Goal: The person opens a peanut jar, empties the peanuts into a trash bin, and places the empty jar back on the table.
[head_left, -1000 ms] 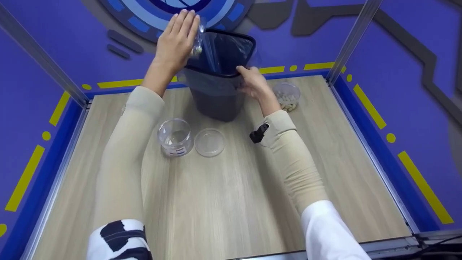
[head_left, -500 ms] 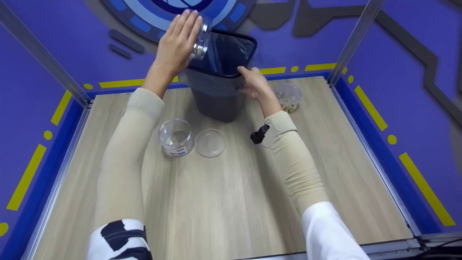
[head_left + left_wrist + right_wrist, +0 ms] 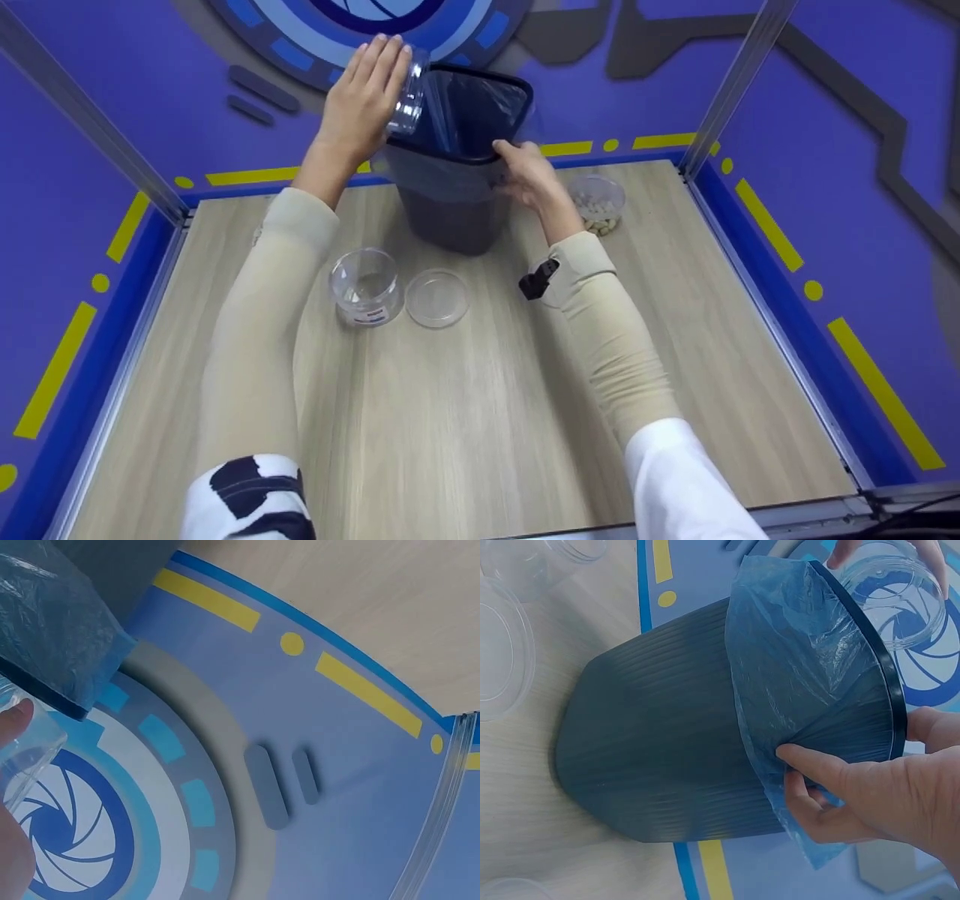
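Note:
In the head view my left hand (image 3: 360, 105) holds a clear plastic jar (image 3: 410, 97) on its side, at the left rim of a dark trash bin (image 3: 454, 214). The left wrist view catches only a thumb and part of this jar (image 3: 34, 754). Nothing shows inside the jar in the right wrist view, where its open ring faces the bin. My right hand (image 3: 531, 174) grips the bin's near right rim, its thumb on top. Fingers of that hand (image 3: 810, 761) press the bluish bin liner (image 3: 795, 667), which is folded over the rim. The bin's bottom is hidden.
A second clear jar (image 3: 365, 289) with a label stands left on the wooden table (image 3: 450, 420), beside a flat round lid (image 3: 436, 298). Behind my right wrist sits a clear tub (image 3: 598, 201) of beige nut-like pieces. Blue panels (image 3: 847, 187) enclose the back and sides.
My left hand shifted the jar slightly right, then brought it lower and back left at the bin's rim. The right hand and bin have stayed in place.

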Tool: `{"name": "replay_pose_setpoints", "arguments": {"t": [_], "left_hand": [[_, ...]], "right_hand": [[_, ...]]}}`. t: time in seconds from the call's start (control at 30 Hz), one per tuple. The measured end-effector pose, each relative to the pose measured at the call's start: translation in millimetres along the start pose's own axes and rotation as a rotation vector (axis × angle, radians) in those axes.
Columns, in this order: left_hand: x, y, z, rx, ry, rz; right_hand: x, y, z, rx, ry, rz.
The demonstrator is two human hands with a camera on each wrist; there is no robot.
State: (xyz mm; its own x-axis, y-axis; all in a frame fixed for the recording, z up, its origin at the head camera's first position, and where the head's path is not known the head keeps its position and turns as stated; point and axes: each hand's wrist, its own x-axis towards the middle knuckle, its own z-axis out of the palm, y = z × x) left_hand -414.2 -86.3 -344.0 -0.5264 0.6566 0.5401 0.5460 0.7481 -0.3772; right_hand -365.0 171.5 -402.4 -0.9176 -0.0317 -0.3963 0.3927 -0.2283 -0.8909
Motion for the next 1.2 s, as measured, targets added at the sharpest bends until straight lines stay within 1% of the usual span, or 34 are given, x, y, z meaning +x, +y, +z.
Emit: {"name": "replay_pose_setpoints", "arguments": {"t": [0.07, 0.17, 0.23, 0.4, 0.5, 0.57, 0.6, 0.63, 0.67, 0.73, 0.9, 1.0, 1.07, 1.2], "left_hand": [[-2.9, 0.5, 0.4, -0.032, 0.042, -0.012], [-8.3, 2.3, -0.8, -0.133, 0.094, -0.079], [-12.5, 4.5, -3.7, -0.227, 0.105, -0.153], [-23.5, 14.9, -16.3, -0.472, 0.124, -0.391], [-31.9, 24.4, -25.1, -0.621, 0.168, -0.522], [-38.5, 31.1, -30.6, -0.696, 0.199, -0.585], [-42.0, 34.4, -32.7, -0.728, 0.216, -0.606], [-46.0, 37.5, -34.2, -0.752, 0.236, -0.62], [-50.4, 40.6, -35.4, -0.762, 0.237, -0.636], [-60.3, 46.5, -35.9, -0.789, 0.263, -0.649], [-92.7, 66.1, -35.7, -0.851, 0.285, -0.709], [-112.6, 81.6, -37.1, -0.889, 0.279, -0.743], [-123.2, 91.7, -37.1, -0.908, 0.287, -0.742], [-137.5, 111.0, -36.5, -0.935, 0.258, -0.751]], "right_hand": [[-0.2, 1, 0, 0.007, 0.0, -0.007], [-0.5, 1, 1, 0.014, -0.001, -0.015], [-0.9, 1, 1, 0.015, -0.001, -0.02], [-1.5, -1, 1, -0.002, -0.002, -0.013], [-0.9, -1, 2, -0.008, -0.005, -0.002], [0.0, 0, 2, -0.007, -0.011, -0.002], [0.3, 0, 2, -0.008, -0.011, -0.003], [0.5, 0, 2, -0.009, -0.008, -0.005], [0.8, 0, 2, -0.007, -0.007, -0.006], [0.9, 1, 1, -0.006, -0.009, -0.011], [-0.9, 2, -2, 0.016, -0.036, 0.0], [-2.2, 3, -2, 0.024, -0.044, 0.011], [-2.4, 2, -2, 0.027, -0.041, 0.015], [-2.0, 1, -3, 0.043, -0.042, -0.004]]}}
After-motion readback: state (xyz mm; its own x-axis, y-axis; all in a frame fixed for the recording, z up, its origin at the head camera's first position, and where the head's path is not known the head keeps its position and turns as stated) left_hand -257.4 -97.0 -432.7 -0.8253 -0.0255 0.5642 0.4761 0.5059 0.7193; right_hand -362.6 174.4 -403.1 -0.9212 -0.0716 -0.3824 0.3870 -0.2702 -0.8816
